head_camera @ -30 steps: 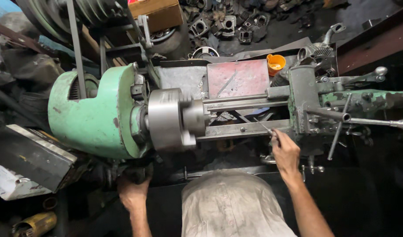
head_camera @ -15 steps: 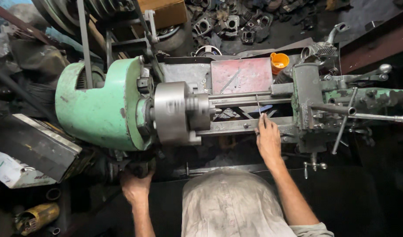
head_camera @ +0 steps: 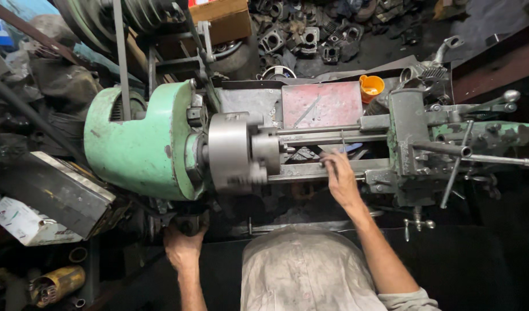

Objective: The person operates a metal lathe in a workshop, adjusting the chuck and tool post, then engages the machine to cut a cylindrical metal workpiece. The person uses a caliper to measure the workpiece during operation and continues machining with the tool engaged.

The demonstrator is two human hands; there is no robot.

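Right hand (head_camera: 340, 183) has slid left along lathe bed (head_camera: 310, 170) toward blurred chuck (head_camera: 236, 151), fingers loosely bent, thin rod (head_camera: 343, 140) at fingertips, grip unclear | left hand (head_camera: 184, 246) stays closed around control under green headstock (head_camera: 141, 141) | bar (head_camera: 328, 138) chucked.

An orange funnel (head_camera: 371, 87) stands far right of centre — dark metal castings (head_camera: 310, 34) heaped beyond it; a cardboard box (head_camera: 224, 17) far left, a yellow cylinder (head_camera: 57, 283) near left
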